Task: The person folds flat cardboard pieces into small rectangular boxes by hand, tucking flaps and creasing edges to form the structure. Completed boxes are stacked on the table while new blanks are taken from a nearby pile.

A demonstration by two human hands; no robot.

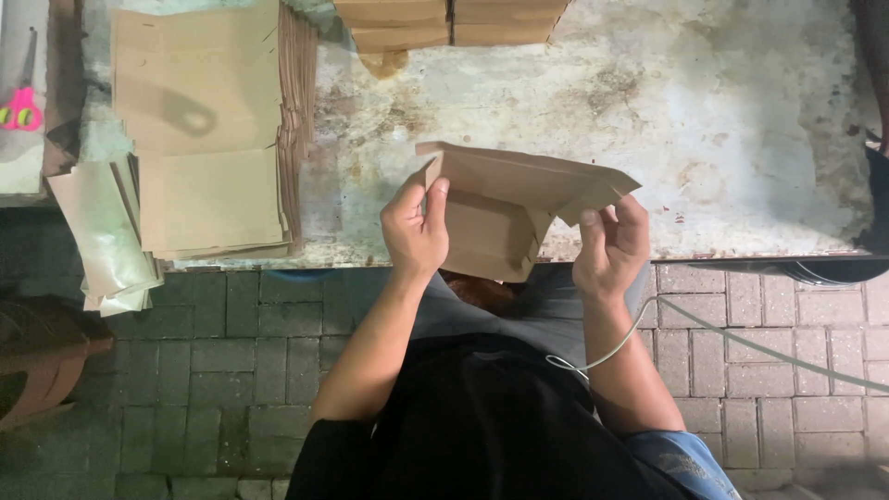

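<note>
Head view, looking straight down: worn, stained pale counter (pixel 741 120), blotched with rust-brown marks, front edge running above a floor of grey paving bricks (pixel 231 361). Held over the counter's near edge, a brown paper bag (pixel 500 208), partly folded, its upper flap angled to the right. Left hand (pixel 414 230) closed on the bag's left edge, thumb and fingers pinching the paper. Right hand (pixel 611 245) gripping the bag's right corner, thumb pressed on top. At the counter's left, a thick stack of flat brown paper sheets (pixel 204 130), edges fanned along its right side. Beside it, hanging over the corner, a bundle of paler folded paper (pixel 106 236). At far left, pink-handled scissors (pixel 20 106). Along the far edge, 2 cardboard boxes (pixel 449 23). A thin white cable (pixel 741 343) trailing across the bricks at right.
</note>
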